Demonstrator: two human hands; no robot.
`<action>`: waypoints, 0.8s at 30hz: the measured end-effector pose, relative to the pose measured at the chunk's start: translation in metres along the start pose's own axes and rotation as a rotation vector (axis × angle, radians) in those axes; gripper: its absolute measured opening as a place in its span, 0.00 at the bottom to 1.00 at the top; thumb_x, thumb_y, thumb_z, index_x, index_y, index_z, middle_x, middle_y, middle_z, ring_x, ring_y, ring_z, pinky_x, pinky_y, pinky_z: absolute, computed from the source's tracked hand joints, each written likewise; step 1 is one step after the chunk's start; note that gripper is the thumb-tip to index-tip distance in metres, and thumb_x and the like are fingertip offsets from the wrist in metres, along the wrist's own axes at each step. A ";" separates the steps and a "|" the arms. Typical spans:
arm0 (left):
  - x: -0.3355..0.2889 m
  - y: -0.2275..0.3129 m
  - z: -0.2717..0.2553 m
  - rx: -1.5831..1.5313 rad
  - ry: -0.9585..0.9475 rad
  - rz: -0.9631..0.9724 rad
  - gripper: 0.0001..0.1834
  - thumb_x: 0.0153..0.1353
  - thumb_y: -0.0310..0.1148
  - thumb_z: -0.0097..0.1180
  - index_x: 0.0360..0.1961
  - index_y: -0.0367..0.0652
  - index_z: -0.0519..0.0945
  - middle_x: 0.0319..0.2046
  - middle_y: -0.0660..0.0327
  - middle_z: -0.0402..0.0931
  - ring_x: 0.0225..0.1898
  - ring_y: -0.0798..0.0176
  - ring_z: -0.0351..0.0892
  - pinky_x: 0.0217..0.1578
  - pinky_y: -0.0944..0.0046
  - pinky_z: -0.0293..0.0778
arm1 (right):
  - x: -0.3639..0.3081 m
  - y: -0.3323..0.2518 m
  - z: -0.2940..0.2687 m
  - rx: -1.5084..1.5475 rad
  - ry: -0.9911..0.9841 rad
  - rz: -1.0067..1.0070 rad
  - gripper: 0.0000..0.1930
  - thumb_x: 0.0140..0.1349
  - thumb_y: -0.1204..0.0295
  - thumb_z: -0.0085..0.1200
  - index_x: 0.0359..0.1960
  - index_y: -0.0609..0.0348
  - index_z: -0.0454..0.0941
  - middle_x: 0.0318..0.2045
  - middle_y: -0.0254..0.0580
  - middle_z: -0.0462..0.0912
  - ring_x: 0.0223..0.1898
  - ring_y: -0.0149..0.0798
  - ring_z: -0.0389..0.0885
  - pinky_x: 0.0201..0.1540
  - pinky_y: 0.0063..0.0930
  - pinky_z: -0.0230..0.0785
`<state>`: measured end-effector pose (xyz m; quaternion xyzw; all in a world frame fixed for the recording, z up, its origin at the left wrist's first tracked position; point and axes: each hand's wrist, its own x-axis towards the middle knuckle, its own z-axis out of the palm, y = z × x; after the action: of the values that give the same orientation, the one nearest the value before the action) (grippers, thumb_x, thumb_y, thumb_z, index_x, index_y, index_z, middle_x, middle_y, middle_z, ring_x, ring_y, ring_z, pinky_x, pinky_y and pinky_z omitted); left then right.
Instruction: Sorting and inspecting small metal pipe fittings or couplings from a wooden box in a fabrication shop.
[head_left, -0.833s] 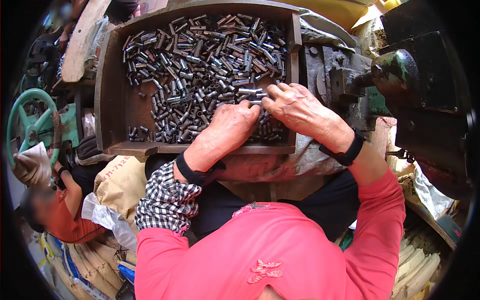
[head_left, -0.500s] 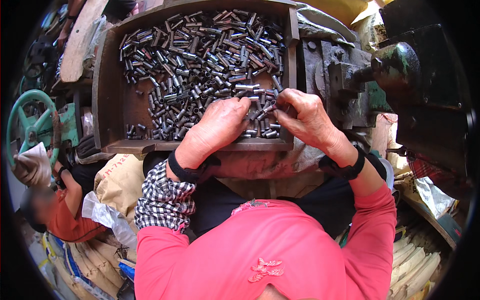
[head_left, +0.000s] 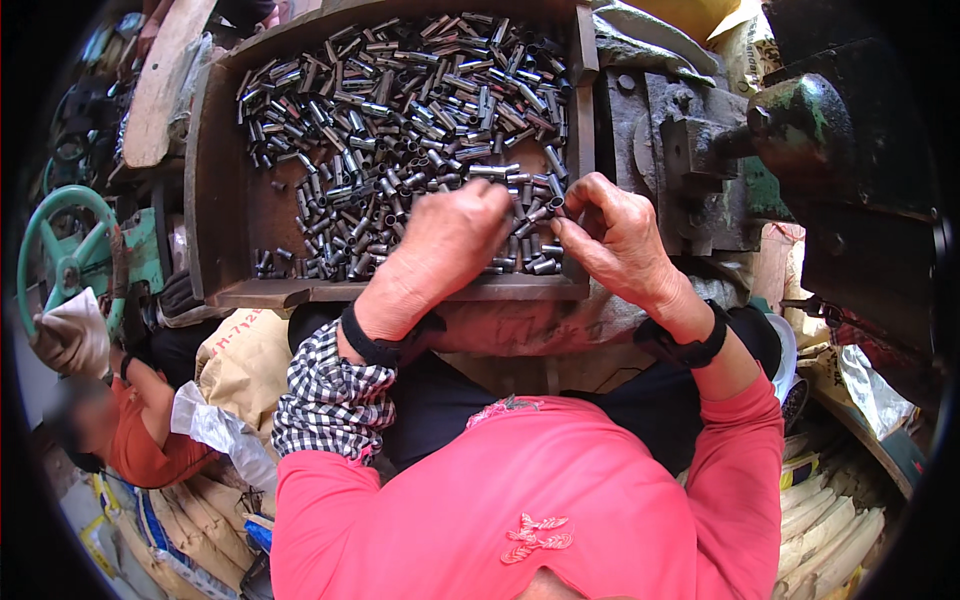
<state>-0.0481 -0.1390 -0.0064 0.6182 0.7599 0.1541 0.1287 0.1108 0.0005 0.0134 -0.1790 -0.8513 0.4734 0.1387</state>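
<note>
A wooden tray [head_left: 215,190] holds several short metal tubes [head_left: 400,110], piled thick at the back and right. My left hand [head_left: 440,245] is bent over the tubes near the tray's front right, fingers curled down among them. My right hand [head_left: 615,235] is beside it, thumb and fingers pinched on a small metal tube [head_left: 553,207] at the tray's right wall. Both wrists wear black bands, and my sleeves are pink with a checked cuff on the left.
A dark iron machine [head_left: 790,140] stands right of the tray. A green handwheel [head_left: 60,250] is at the left, where another person in an orange top with a gloved hand [head_left: 70,335] crouches. Paper sacks [head_left: 240,360] lie below the tray.
Both hands have shifted left and closer together over the tray's front right corner. The right hand's fingers have closed onto a tube.
</note>
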 end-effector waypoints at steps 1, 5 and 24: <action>0.001 0.002 0.006 0.046 -0.070 -0.002 0.06 0.54 0.33 0.55 0.31 0.42 0.75 0.29 0.56 0.73 0.27 0.50 0.78 0.26 0.54 0.74 | 0.000 0.000 0.000 -0.009 -0.004 -0.022 0.08 0.51 0.76 0.56 0.31 0.65 0.70 0.27 0.52 0.76 0.27 0.54 0.77 0.29 0.39 0.69; 0.007 0.008 0.014 0.135 -0.134 0.025 0.06 0.53 0.30 0.53 0.28 0.39 0.73 0.28 0.54 0.74 0.27 0.49 0.79 0.26 0.54 0.75 | -0.002 0.009 0.005 -0.032 -0.021 -0.084 0.08 0.51 0.77 0.55 0.32 0.64 0.70 0.28 0.52 0.76 0.29 0.55 0.77 0.31 0.40 0.70; 0.014 0.002 0.000 -1.357 -0.137 -0.437 0.07 0.54 0.27 0.50 0.34 0.35 0.74 0.21 0.64 0.75 0.16 0.74 0.74 0.15 0.76 0.70 | -0.003 0.008 -0.002 0.297 -0.058 0.118 0.07 0.55 0.76 0.54 0.34 0.67 0.78 0.23 0.44 0.77 0.21 0.33 0.77 0.24 0.25 0.67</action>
<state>-0.0492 -0.1246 -0.0061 0.2438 0.5933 0.5244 0.5600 0.1160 0.0049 0.0075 -0.1925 -0.7636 0.6063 0.1106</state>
